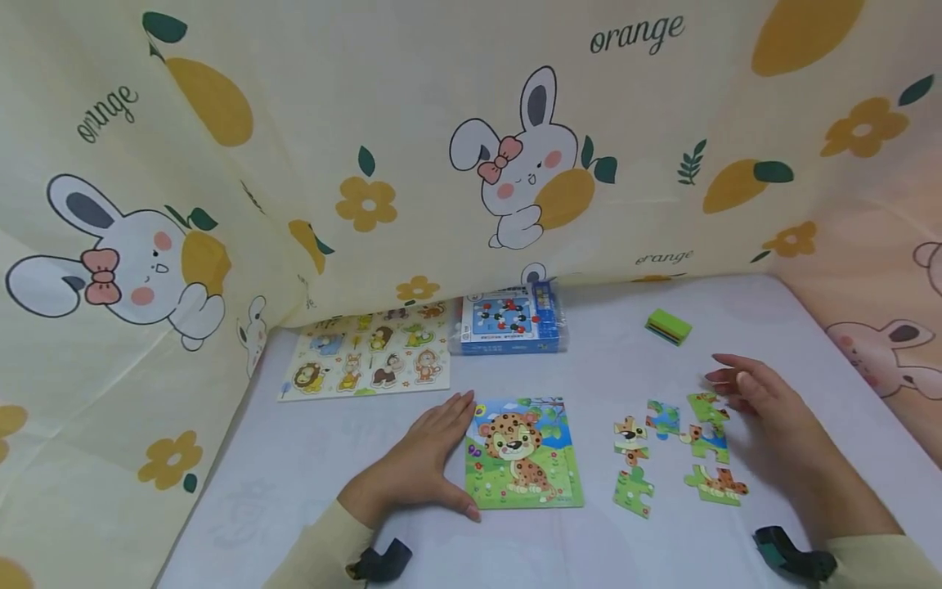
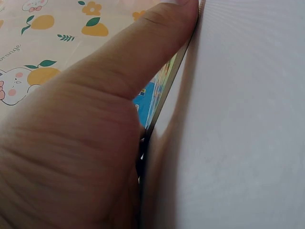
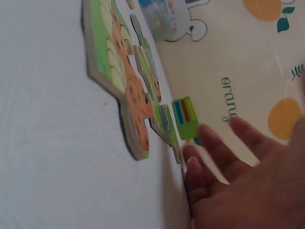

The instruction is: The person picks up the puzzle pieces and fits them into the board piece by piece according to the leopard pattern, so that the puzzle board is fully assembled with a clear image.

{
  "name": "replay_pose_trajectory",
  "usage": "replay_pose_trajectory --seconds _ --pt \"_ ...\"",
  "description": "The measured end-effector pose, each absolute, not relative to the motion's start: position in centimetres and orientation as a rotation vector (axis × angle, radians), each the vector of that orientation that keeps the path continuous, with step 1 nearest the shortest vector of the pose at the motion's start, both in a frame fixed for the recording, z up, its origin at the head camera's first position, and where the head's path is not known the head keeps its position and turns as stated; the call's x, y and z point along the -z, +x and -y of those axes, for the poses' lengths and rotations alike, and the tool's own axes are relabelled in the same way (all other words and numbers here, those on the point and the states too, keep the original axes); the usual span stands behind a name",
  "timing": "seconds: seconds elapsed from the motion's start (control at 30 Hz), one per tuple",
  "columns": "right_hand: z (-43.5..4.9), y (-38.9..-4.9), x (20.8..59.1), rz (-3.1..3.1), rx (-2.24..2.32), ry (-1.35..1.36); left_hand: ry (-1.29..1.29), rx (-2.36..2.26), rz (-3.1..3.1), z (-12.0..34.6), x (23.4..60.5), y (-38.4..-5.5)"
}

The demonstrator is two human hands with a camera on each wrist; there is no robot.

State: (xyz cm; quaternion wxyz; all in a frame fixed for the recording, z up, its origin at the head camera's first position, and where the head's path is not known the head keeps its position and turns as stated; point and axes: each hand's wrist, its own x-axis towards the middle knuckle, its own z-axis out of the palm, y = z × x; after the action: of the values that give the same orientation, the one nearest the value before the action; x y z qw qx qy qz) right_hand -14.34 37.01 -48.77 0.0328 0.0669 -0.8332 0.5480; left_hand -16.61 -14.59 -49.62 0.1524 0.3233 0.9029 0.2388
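A square leopard picture board point(image 1: 518, 458) lies flat on the table in the head view. My left hand point(image 1: 419, 458) lies along its left side, fingers stretched to the top left corner and thumb at the bottom left. In the left wrist view, the thumb point(image 2: 138, 52) reaches along the board's edge. Several loose jigsaw pieces point(image 1: 633, 491) are spread to the right of the board. My right hand point(image 1: 761, 401) is beside the upper right jigsaw piece point(image 1: 706, 406), its fingers loosely bent. The right wrist view shows those fingertips right at the end of the group of pieces.
Behind the board, an animal picture board point(image 1: 368, 384) and a blue box in clear wrap point(image 1: 508, 348) lie against the printed cloth wall point(image 1: 412, 106). A small green block-shaped object point(image 1: 668, 327) sits beyond the pieces. White cloth covers the table point(image 1: 309, 483).
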Motion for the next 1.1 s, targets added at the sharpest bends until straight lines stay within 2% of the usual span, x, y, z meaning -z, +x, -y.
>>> replay_pose_trajectory --seconds 0.17,0.4,0.9,1.1 --pt "-35.7 -14.7 49.1 2.929 -1.382 0.195 0.923 -0.698 -2.593 14.6 49.5 -16.5" --pt "-33.9 -14.7 49.2 3.002 -1.017 0.328 0.926 -0.705 -2.594 14.6 49.3 -16.4" --pt "-31.5 -13.9 47.9 2.891 -1.191 0.103 0.922 -0.699 -2.59 14.5 49.4 -16.4" --pt "-30.4 -13.3 47.7 2.734 -1.33 0.166 0.921 -0.696 -2.592 14.5 49.3 -16.4"
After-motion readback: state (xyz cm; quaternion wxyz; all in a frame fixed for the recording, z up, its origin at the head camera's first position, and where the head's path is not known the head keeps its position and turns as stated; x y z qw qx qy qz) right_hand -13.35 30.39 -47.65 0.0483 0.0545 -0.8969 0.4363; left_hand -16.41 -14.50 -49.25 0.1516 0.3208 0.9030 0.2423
